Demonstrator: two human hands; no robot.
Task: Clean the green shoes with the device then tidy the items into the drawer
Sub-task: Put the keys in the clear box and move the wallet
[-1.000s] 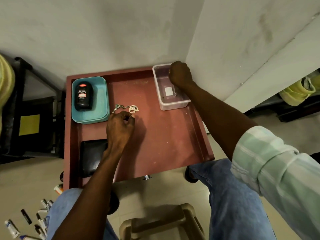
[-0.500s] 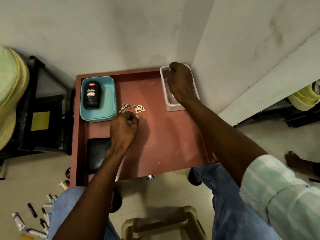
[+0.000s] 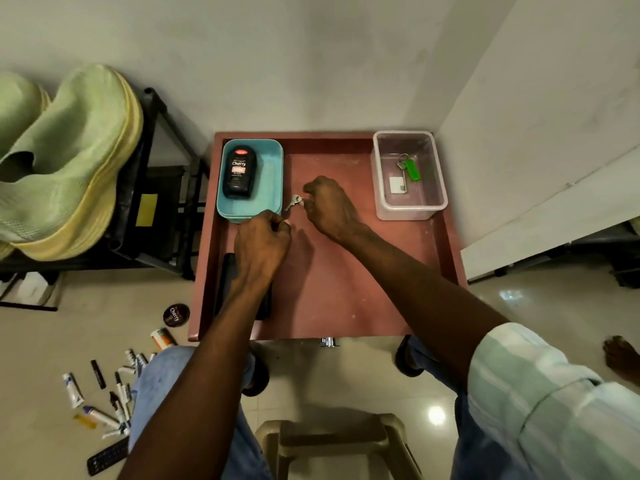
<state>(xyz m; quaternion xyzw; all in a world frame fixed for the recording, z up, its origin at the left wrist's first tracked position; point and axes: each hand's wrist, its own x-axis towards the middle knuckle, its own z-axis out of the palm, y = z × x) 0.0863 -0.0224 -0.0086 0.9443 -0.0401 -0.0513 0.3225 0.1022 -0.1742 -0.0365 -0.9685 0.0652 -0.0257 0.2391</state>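
Note:
The reddish open drawer (image 3: 346,299) fills the middle of the view. My right hand (image 3: 327,207) pinches a small bunch of keys (image 3: 294,201) on the drawer floor, beside a teal tray (image 3: 268,188). In that tray lies a black Cherry polish bottle (image 3: 239,172). My left hand (image 3: 261,245) hovers just below the tray with curled fingers and nothing visible in it. Under its wrist a black wallet (image 3: 227,282) is partly hidden. A clear box (image 3: 408,207) at the back right holds a key with a green tag (image 3: 411,169). The green shoes (image 3: 65,154) sit on a black rack at the left.
On the floor at the lower left lie several tubes and markers (image 3: 117,393), a remote (image 3: 107,457) and a round polish tin (image 3: 176,315). A beige stool (image 3: 332,441) stands between my knees. White walls close in behind and to the right of the drawer.
My right hand left the clear box and moved left onto the keys. The green-tagged key now shows inside the box. My left hand drew back slightly from the keys.

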